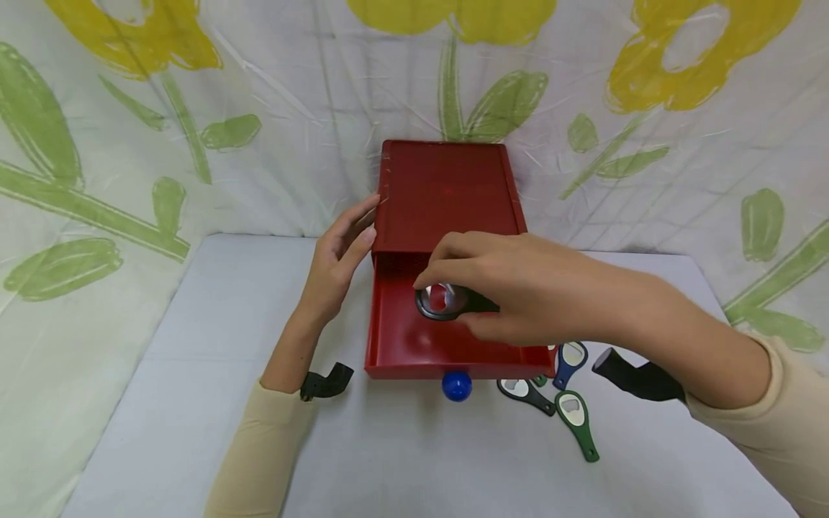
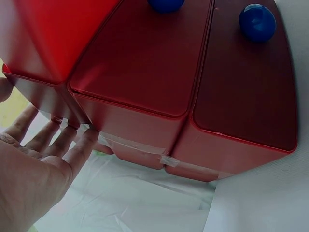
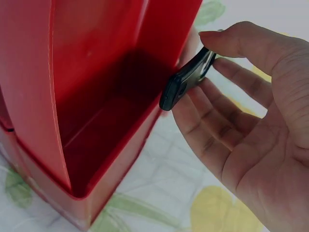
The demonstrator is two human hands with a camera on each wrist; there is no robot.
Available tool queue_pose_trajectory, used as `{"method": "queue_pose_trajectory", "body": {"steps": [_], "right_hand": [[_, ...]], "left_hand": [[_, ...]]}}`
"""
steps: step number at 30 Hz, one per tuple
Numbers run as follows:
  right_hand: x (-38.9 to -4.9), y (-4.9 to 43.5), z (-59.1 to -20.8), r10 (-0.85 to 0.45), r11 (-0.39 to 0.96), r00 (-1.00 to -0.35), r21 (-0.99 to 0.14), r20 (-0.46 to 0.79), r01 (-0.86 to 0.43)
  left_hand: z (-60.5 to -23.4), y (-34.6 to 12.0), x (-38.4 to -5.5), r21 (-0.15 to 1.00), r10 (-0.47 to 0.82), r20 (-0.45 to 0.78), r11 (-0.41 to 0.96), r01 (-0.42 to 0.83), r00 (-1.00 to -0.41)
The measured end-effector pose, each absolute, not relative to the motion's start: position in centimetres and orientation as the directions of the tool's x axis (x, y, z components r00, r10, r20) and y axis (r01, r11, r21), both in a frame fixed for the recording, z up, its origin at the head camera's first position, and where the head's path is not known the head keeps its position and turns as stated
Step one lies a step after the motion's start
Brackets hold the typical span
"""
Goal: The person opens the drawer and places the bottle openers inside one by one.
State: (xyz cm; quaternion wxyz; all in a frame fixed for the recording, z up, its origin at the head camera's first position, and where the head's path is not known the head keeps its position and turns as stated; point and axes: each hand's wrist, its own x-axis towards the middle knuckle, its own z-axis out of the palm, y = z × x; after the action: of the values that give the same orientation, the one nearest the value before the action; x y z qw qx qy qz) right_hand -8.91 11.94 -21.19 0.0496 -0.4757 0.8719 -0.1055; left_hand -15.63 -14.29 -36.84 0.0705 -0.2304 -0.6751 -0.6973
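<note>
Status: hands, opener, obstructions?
Right hand pinches black bottle opener over open top drawer. Left hand at left side of red cabinet. No obstruction visible.

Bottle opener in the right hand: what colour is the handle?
Black; the handle shows best in the right wrist view.

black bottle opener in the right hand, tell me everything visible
The black bottle opener has a rounded head framing a shiny, metal-looking insert with an opening, and a handle that looks like plastic, apparently with a small hole near its end. The right hand pinches it between thumb and fingers. In the head view it shows over the open red drawer, head end toward the picture's left; the right wrist view shows it tilted, handle end lowest. Contact with the drawer cannot be told.
</note>
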Motion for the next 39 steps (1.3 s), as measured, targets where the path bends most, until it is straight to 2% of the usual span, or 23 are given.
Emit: {"method": "queue_pose_trajectory", "body": {"steps": [9, 19, 32, 39], "right_hand": [[-8.8, 11.6, -21.2, -0.832, 0.544, -0.555, -0.230, -0.021, -0.807], [-8.8, 12.5, -21.2, -0.819, 0.557, -0.574, -0.238, 0.006, -0.796], [-7.4, 15.7, -23.6, -0.731, 0.639, -0.680, -0.299, 0.050, -0.709], [-6.0, 17.6, -23.9, -0.695, 0.660, -0.710, -0.289, 0.113, -0.693]], "left_hand": [[-36.7, -14.3, -15.5, 0.912, 0.217, 0.410, -0.070, 0.405, -0.886], [-36.7, -14.4, -15.5, 0.912, 0.213, 0.407, -0.046, 0.407, -0.888], [-37.0, -14.3, -15.5, 0.913, 0.218, 0.405, -0.034, 0.408, -0.888], [-36.8, -14.4, -15.5, 0.911, 0.227, 0.407, -0.037, 0.410, -0.885]]}}
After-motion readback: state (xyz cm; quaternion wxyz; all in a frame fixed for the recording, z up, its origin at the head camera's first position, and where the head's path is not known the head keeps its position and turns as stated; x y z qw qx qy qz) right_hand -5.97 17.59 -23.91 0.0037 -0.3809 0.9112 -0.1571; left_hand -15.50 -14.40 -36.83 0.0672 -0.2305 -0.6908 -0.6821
